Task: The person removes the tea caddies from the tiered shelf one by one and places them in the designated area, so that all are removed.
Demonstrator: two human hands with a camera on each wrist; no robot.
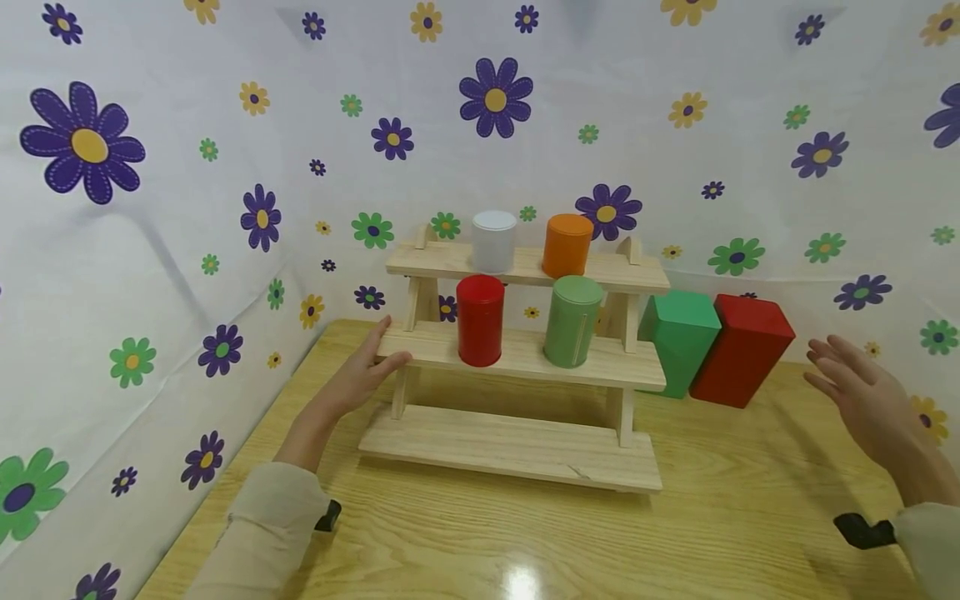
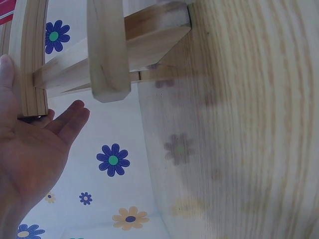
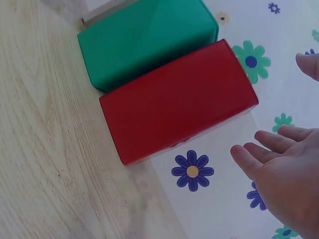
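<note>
A three-tier wooden display stand (image 1: 517, 442) stands on the table. My left hand (image 1: 362, 375) holds the left end of its middle shelf board (image 2: 33, 59), thumb on one side of the board and fingers reaching past the other. A red canister (image 1: 481, 322) and a light green canister (image 1: 573, 323) stand on that middle shelf. The top shelf bears a white canister (image 1: 493, 243) and an orange canister (image 1: 567, 247). My right hand (image 1: 873, 400) is in the air with fingers extended, holding nothing, right of a red box (image 3: 179, 102) and apart from it.
A green box (image 1: 681, 337) stands between the stand and the red box, close against the red one. White flowered cloth (image 1: 300, 100) hangs behind and along the left of the wood-grain table (image 1: 420, 533).
</note>
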